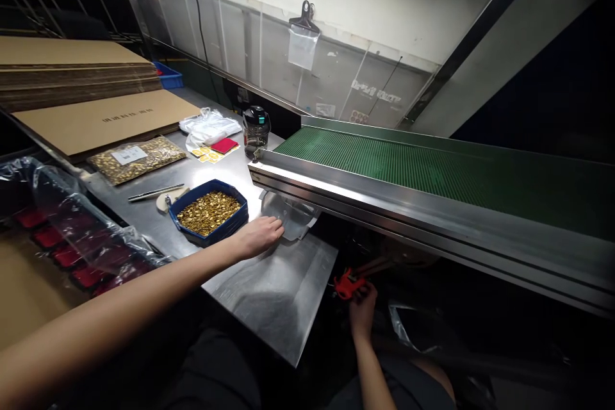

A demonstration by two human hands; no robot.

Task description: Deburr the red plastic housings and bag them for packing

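My left hand (259,237) is closed, knuckles up, over the near left edge of a clear plastic tray (293,218) on the metal table. Whatever its curled fingers may hold is hidden. To its left sits a dark blue bin (192,237) full of small gold-coloured metal pieces (209,213). Low on the right, below the conveyor and past the table's edge, my right hand (362,311) grips a red-orange plastic piece (346,284) of irregular outline. The dark around it hides its exact kind.
A green conveyor belt (384,163) with a metal side rail runs off to the right. On the table (273,295) are a bag of gold pieces (137,159), cardboard sheets (106,118), a pen (156,193) and a dark-lidded jar (256,131). Red parts lie in a plastic-lined box (72,205).
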